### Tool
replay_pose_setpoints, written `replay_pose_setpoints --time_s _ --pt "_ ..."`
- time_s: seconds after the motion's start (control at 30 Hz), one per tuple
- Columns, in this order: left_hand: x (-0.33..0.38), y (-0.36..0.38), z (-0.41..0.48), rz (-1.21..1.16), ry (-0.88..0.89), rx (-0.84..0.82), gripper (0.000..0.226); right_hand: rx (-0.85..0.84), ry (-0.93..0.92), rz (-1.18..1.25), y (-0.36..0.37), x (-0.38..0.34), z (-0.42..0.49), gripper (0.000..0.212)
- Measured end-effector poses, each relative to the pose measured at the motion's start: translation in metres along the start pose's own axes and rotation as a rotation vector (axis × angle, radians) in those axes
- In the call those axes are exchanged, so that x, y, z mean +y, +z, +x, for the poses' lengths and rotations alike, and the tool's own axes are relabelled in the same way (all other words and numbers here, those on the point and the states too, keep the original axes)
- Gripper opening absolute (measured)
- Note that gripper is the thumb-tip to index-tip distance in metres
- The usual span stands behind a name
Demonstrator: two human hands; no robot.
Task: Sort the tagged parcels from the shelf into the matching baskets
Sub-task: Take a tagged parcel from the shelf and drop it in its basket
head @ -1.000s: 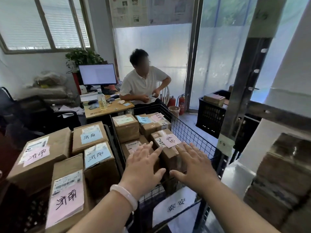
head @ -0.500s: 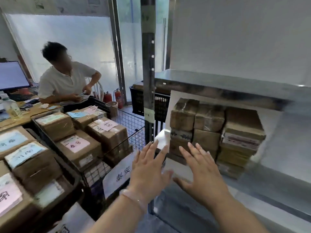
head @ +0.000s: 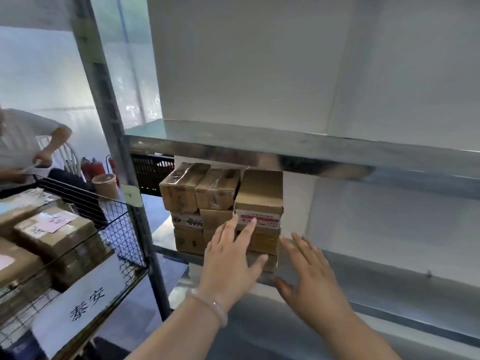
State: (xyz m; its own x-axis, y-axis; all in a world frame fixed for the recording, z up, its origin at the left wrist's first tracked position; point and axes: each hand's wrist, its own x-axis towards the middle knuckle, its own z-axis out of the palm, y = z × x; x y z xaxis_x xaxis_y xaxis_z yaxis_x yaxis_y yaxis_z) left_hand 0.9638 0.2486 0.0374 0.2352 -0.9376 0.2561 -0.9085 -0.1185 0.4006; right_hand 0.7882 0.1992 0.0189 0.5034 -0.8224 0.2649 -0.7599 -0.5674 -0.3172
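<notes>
Parcels [head: 220,203] of brown cardboard are sitting stacked on the metal shelf [head: 363,279], under its upper board. Left hand [head: 231,258] is spreading flat against the stack's front, fingers apart, gripping nothing, fingertips touching a box with a red-and-white label [head: 258,220]. Right hand [head: 309,276] is hovering open just beside the stack. Wire basket [head: 117,229], left, is holding tagged boxes behind a white sign [head: 80,305].
</notes>
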Motion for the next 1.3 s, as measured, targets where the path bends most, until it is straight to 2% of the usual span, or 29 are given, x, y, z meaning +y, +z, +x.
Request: replay_pose_setpoints --time_s 0.13,0.33,0.63,0.8,0.9,1.03,1.17,1.3 --pt "0.032 0.007 0.054 0.012 -0.128 0.063 0.080 0.009 0.003 0.058 -0.020 0.047 0.012 0.077" --pt "0.046 0.022 0.103 0.066 -0.377 -0.024 0.098 -0.030 -0.004 0.103 -0.030 0.094 0.035 0.071" --pt "0.050 0.045 0.097 -0.083 -0.416 0.179 0.084 -0.101 -0.087 0.213 -0.030 0.114 0.060 0.065" --pt "0.050 0.045 0.075 -0.196 -0.362 0.336 0.077 -0.116 -0.123 0.280 -0.028 0.110 0.066 0.065" --pt "0.046 0.041 0.054 -0.334 -0.343 0.417 0.075 -0.105 -0.155 0.367 -0.024 0.106 0.069 0.065" --pt "0.042 0.037 0.013 -0.604 -0.351 0.537 0.057 -0.021 -0.165 0.549 -0.018 0.090 0.071 0.060" --pt "0.034 0.035 -0.027 -1.107 -0.519 0.542 0.056 0.011 -0.110 0.791 -0.006 0.066 0.070 0.055" --pt "0.028 0.023 -0.052 -1.567 -0.633 0.598 0.034 -0.083 -0.028 0.991 0.006 0.034 0.066 0.060"
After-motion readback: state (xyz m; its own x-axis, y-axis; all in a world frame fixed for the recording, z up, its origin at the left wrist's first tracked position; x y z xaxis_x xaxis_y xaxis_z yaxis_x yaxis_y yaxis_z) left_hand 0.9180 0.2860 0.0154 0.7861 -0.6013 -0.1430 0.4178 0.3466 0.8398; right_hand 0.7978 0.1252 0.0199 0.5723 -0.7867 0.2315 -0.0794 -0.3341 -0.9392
